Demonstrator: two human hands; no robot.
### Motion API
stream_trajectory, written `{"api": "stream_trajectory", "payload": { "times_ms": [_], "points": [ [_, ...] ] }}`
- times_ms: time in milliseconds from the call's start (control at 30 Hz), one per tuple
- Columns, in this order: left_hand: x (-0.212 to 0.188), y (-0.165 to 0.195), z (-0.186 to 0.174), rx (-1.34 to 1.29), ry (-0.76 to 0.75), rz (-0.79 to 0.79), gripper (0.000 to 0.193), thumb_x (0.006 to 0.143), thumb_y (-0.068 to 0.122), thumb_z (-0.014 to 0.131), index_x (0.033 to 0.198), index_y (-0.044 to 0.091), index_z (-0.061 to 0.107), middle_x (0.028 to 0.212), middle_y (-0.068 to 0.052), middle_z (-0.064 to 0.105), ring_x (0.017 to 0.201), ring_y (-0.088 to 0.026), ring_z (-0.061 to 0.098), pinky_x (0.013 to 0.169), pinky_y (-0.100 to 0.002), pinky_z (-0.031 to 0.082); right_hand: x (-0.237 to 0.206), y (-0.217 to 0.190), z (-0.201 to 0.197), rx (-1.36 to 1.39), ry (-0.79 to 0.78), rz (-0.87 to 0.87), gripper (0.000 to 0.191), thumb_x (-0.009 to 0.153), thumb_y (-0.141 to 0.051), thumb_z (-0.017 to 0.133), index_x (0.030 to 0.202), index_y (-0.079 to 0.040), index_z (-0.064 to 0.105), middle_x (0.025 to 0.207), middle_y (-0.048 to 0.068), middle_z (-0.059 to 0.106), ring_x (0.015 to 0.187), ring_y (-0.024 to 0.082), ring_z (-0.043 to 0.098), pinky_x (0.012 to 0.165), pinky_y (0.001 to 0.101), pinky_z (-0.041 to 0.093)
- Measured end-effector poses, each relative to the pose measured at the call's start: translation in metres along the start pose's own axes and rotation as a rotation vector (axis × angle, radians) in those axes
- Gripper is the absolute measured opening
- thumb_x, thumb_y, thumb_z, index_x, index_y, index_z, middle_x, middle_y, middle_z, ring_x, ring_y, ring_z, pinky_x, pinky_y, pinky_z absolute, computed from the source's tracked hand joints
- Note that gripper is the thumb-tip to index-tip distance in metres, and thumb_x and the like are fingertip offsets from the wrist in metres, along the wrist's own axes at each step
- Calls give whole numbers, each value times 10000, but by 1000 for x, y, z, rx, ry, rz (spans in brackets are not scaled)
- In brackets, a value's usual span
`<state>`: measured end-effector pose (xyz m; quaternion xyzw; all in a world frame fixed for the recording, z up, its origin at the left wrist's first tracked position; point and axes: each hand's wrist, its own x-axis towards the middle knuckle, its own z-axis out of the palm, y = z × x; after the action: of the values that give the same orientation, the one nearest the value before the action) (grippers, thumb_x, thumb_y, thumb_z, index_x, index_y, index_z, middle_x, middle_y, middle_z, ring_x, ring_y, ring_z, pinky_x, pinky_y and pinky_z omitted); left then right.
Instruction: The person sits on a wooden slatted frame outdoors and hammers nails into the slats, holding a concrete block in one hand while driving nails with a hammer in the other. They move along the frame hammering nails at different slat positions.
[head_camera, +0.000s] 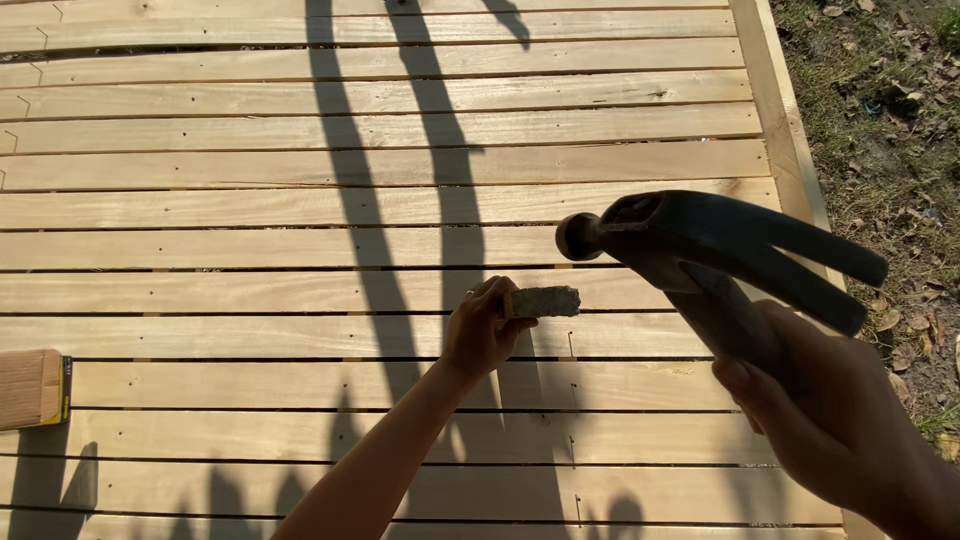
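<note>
1. the right hand (830, 420) is clenched around the handle of a dark claw hammer (700, 245), held raised above the boards with its round striking face pointing left and its claws to the right.
2. the hammer looks head-heavy and rigid; the grip sits just below the head, which i judge gives control but less swing, and a hold lower on the handle would give more force.
3. the left hand (485, 330) pinches a small grey-brown block (542, 301) between thumb and fingertips, holding it out to the right over a slat, just below and left of the hammer face.
4. the block looks light, stiff and rough, so unlikely to slip; it is short, and the fingers (495, 300) grip its left end, near where the hammer face points.
5. beneath both hands lies a deck of pale wooden slats (200, 205) with narrow gaps and rows of small nail heads; a longer edge board (780, 110) frames the right side.
6. a cardboard box (35, 388) rests on the slats at the far left, well apart from the hands.
7. dry leaves and grass (890, 110) lie beyond the edge; long shadows cross the slats and hide some detail.
</note>
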<state>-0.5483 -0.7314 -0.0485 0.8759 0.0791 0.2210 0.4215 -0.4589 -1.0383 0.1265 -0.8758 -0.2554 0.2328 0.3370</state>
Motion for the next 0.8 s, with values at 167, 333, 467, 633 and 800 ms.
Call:
{"api": "stream_trajectory", "payload": {
  "times_ms": [167,333,467,633,800],
  "points": [
    [-4,2,2,-13,5,6,339,773,187,871,929,88,588,921,-73,684,882,-347,685,694,-442,558,14,-24,25,-152,-90,-96,313,951,-314,691,994,-9,637,612,43,609,502,170,536,505,337,434],
    [1,-2,2,-27,10,53,337,788,156,870,917,74,569,916,-77,662,895,-339,663,717,-442,549,16,-37,13,-83,-54,117,241,913,-287,702,1048,-93,652,544,95,579,461,213,547,501,413,429],
    [-1,-4,6,-66,5,-8,345,787,156,862,938,77,562,930,-72,659,912,-331,667,704,-430,560,10,-22,21,80,92,-343,316,984,-260,629,1178,-17,569,703,61,588,571,162,534,521,359,443],
    [-2,-7,7,-59,31,18,343,766,146,874,927,82,578,922,-76,651,887,-338,657,705,-434,546,30,3,38,-29,-84,37,246,925,-316,680,961,-78,631,510,60,569,453,170,497,469,371,432],
    [-10,-12,3,-68,25,59,257,812,112,857,908,91,619,900,-64,641,894,-307,650,734,-402,544,28,30,39,298,118,164,310,990,-309,597,927,-9,556,556,62,509,474,142,435,446,341,378]
  ]
}}
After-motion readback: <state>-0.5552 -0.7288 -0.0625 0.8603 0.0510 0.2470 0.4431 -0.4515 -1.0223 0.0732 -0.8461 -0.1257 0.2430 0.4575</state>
